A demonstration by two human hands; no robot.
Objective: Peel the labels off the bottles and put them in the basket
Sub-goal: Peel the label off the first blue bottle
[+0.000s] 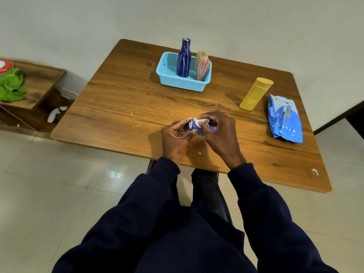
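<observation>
Head view: left hand (175, 137) grips small blue bottle (192, 127) over surface (118, 95) at 6 o'clock; right hand (218, 133) pinches its white label (201, 121). Basket (183, 80) at 12 o'clock holds dark blue bottle (184, 58) and pink bottle (202, 68). Yellow bottle (256, 94) at 2 o'clock.

Near the front edge of the wooden bench (128, 95), the left hand (175, 138) grips a small blue bottle (194, 127) while the right hand (218, 133) pinches its partly lifted white label (201, 121). At the far side, a light-blue basket (167, 75) holds an upright dark blue bottle (184, 58) and a leaning pink bottle (202, 68). To the right, a yellow bottle (256, 94) stands near a crumpled blue pouch (284, 119).
</observation>
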